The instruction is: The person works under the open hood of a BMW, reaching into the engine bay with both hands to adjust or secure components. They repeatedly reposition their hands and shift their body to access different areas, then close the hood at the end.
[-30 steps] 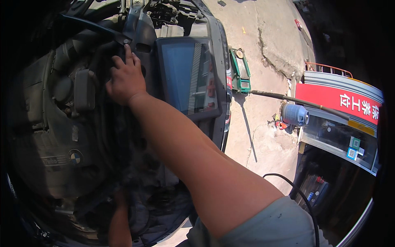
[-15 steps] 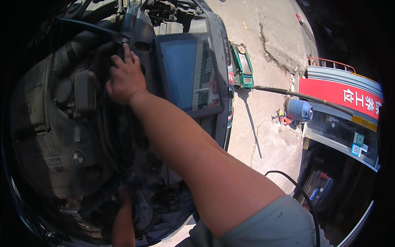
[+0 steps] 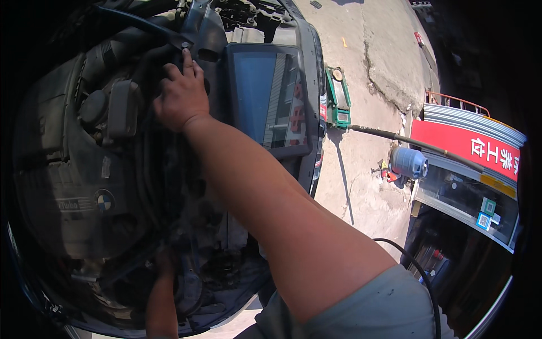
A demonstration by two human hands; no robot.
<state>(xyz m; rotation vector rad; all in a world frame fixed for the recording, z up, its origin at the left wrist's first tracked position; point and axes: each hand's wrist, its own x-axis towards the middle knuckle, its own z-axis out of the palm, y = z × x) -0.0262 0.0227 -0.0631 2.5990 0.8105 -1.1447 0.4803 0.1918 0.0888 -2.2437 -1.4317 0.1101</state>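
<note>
My right hand [image 3: 182,93] reaches into a car's engine bay, its index fingertip at a bolt head [image 3: 185,45] on the end of a black diagonal brace [image 3: 141,22]. The thumb and other fingers are apart, some bent, with nothing visible held. Lower down, my left hand [image 3: 165,261] is deep in shadow among hoses and metal parts; its fingers cannot be made out. The dark plastic engine cover [image 3: 65,186] lies left of both hands. A glossy dark-framed flat panel, like a screen [image 3: 254,96], sits beside my right hand, reflecting blue sky and a building.
Beyond the car's right edge, a green floor jack [image 3: 339,96] with a long handle stands on cracked concrete [image 3: 361,181]. Near it are a blue cylindrical container [image 3: 409,163], some small coloured items [image 3: 389,172] and a red sign [image 3: 451,138] above a glass front. A black cable [image 3: 412,260] loops by my arm.
The view has shifted a little, so the engine bay sits slightly differently in frame. My right index finger stays at the bolt; my left arm shows little change.
</note>
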